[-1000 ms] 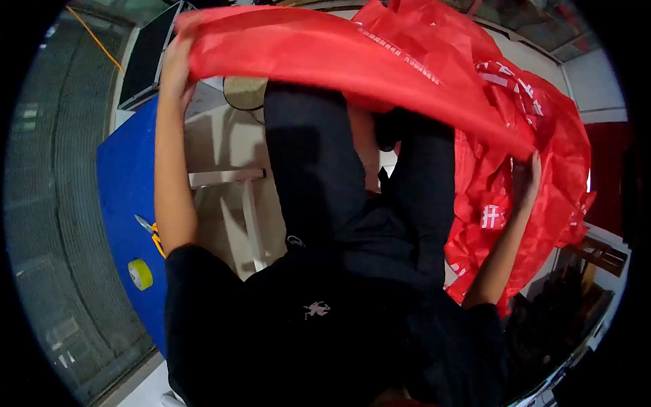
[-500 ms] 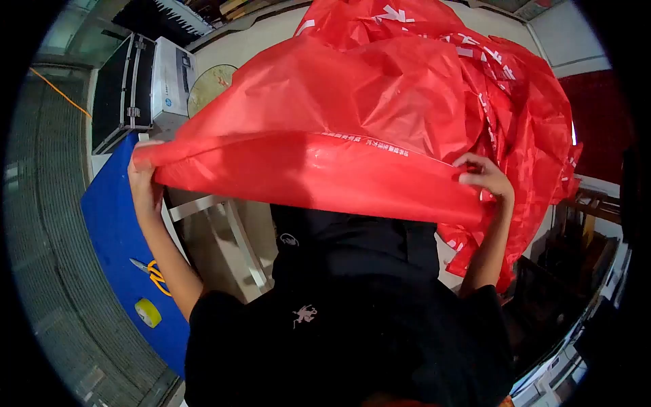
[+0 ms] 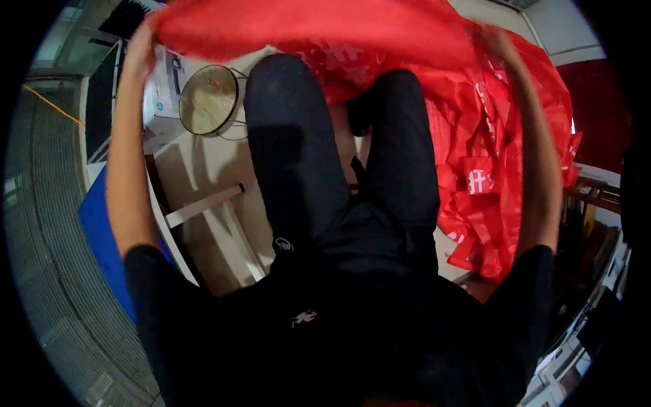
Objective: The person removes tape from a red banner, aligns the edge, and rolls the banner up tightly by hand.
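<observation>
A big red banner [image 3: 325,30] with white lettering is stretched between my two hands at the top of the head view, its raised fold blurred by motion. My left hand [image 3: 141,51] grips the fold's left end. Around its right part is my right hand [image 3: 495,44], smeared, with the fingers hard to make out. More of the same red sheet hangs in creased folds on the right, past my right knee, some white characters showing.
My legs in dark trousers [image 3: 291,136] are below the banner. On the left stand a round stool [image 3: 209,100], a white box [image 3: 163,88], a blue tabletop [image 3: 108,230] and a white frame leg [image 3: 203,205]. Wooden furniture [image 3: 597,203] is at the right.
Both arms have swung forward and up, away from my body, carrying the banner's fold with them. My legs and the round stool are now uncovered; the scissors and tape on the blue surface are hidden.
</observation>
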Demonstrator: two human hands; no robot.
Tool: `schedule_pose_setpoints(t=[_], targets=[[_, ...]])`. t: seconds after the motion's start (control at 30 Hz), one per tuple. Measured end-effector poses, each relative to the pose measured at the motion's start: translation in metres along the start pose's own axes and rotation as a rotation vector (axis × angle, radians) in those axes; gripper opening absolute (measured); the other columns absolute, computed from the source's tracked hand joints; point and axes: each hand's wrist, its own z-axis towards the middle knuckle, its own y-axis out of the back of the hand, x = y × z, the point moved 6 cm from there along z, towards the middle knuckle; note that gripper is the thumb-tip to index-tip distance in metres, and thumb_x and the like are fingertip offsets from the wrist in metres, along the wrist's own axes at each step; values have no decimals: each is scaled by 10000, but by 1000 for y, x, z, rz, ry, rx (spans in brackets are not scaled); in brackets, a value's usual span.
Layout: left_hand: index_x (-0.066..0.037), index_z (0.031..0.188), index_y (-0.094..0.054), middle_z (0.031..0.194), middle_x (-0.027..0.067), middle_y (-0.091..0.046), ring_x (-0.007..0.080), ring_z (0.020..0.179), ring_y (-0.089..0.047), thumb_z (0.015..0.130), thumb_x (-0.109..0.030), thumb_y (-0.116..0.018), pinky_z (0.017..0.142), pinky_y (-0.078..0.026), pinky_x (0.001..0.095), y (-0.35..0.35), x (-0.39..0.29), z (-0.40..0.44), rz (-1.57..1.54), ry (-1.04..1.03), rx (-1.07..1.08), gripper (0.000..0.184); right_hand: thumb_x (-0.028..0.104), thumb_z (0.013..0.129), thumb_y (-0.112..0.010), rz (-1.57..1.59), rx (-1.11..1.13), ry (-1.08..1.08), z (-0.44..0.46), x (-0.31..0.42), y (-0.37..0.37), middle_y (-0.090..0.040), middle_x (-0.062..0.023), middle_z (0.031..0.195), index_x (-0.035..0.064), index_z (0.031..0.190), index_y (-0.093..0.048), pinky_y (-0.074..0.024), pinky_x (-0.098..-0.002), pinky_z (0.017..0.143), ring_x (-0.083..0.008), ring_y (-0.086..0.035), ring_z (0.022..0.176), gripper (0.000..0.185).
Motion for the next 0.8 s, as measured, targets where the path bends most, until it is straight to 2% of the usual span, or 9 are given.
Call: schedule_pose_setpoints(t=[0.07,0.23,0.3,0.33,0.4,0.43,0.53,0.6,0.8], targets=[[-38,1264,-541,1221,57,-600,177,1086,-562,969,-358,-517,921,-455,347,31,-35,73,-156,118,-121,436,317,969,-484,152,-310,80,53,78,118,-669,-106,1036,-9,1182,-593,-489,-354,760,-177,-604,871,404],[-77,1246,-555,1250,48,-584,194,1129,-559,974,-261,-513,981,-453,369,68,-158,102,-180,-235,-230,331,230,923,-586,391,-581,741,7,237,272,-651,-56,1098,-3,1222,-592,-481,-308,854,-143,-593,959,380],[-67,1263,-540,1269,65,-569,214,1151,-550,971,-191,-508,1020,-436,385,67,-166,70,-193,-235,-356,319,324,1010,-431,108,-580,456,-42,231,261,-545,-168,1263,10,1355,-427,-484,-391,874,-234,-519,1077,467],[-48,1284,-522,1281,83,-557,232,1165,-542,967,-141,-504,1047,-420,397,57,-153,37,-202,-156,-460,331,281,999,-452,85,-590,259,-43,175,258,-582,-146,1235,15,1318,-482,-472,-363,878,-226,-554,1029,417],[-38,1271,-532,1210,69,-593,182,1108,-558,935,-328,-576,940,-450,340,65,-108,20,-135,-160,-98,446,119,973,-473,88,-515,173,-77,123,210,-564,-128,1281,8,1326,-490,-394,-323,992,-209,-520,1155,371],[-37,1258,-536,1209,79,-587,187,1125,-554,912,-282,-601,953,-447,337,63,-90,1,-54,-199,-31,429,38,960,-484,87,-477,131,-95,98,185,-555,-118,1304,4,1330,-494,-355,-303,1048,-201,-502,1218,372],[-41,1203,-555,1225,108,-568,196,1167,-538,844,-164,-651,1007,-416,339,53,-43,-53,180,-97,50,392,-74,900,-490,340,-382,87,-149,71,121,-511,-126,1356,15,1420,-364,-371,-334,1053,-228,-471,1276,543],[-44,1136,-568,1252,117,-558,214,1172,-534,817,-145,-661,1014,-406,338,30,-30,-88,26,-62,105,348,-77,848,-527,200,-331,54,-185,31,91,-558,-128,1299,-26,1290,-510,-368,-328,1056,-229,-514,1233,445],[-103,1075,-581,1355,178,-462,284,1217,-501,825,-386,-697,1006,-431,405,-1,-22,-148,-5,-83,227,394,7,874,-495,308,-102,143,-232,118,57,-611,-123,1201,-31,1130,-609,-363,-336,1041,-239,-543,1168,283]])
